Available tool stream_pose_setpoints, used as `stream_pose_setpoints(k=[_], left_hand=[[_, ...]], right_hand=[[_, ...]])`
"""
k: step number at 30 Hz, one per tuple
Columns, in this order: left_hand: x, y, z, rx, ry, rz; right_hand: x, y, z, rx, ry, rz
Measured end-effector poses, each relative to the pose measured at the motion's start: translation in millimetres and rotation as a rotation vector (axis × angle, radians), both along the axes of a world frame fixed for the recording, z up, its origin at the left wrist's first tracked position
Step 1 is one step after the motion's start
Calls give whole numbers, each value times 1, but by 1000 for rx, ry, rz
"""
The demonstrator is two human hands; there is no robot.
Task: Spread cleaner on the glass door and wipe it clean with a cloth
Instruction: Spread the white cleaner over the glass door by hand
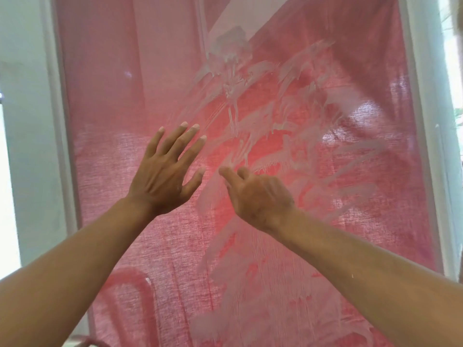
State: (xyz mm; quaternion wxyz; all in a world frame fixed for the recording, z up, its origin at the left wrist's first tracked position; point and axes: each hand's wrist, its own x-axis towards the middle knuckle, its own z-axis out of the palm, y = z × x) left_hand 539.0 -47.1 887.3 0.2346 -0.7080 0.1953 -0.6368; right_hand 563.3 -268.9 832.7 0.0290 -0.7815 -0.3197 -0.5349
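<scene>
At the far left a pale wall (27, 121) met the white door frame (59, 121), and inside the frame stood the glass door (112, 83), with a red curtain (105, 221) hanging behind the pane and glowing through it. The left hand (160, 181) was raised flat toward the glass, its grip wide, fingers (184, 136) straight and spread, holding nothing; the fingertips looked to be on or just off the pane at the left edge of the wet patch, though actual contact could not be told. Just right of it the right hand (260, 196) was up near the pane with its fingers partly curled and the forefinger reaching into the smears, its grip narrow and empty. Above and to the right of both hands the white cleaner (233, 81) lay in streaks and drips across the middle and right of the glass, running down toward the bottom. No cloth was in view, so the wiping was judged not yet begun. The risk from here seemed to be the drips: left unspread, they would likely run to the bottom of the frame or dry into streaks. Bare wet fingers could also leave prints on the clean left part of the glass.
</scene>
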Motion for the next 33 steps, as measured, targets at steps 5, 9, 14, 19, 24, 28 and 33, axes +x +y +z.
stream_pose_setpoints(k=[5,9,14,19,24,28,33], left_hand=[[-4,11,-11,-18,7,-2],[-7,21,-18,-33,6,13],[-10,27,-30,-38,17,20],[-11,24,-39,-47,23,22],[-7,14,-39,-31,31,-1],[-2,-6,-39,9,42,-36],[9,-31,-55,106,82,-69]], right_hand=[[-7,-8,9,162,-34,53],[-19,-18,35,324,11,52],[-23,-3,19,237,34,64],[-24,25,-34,-9,54,-3],[-10,-9,-14,305,72,72],[5,-53,-11,569,75,26],[15,-87,-44,664,163,-61]])
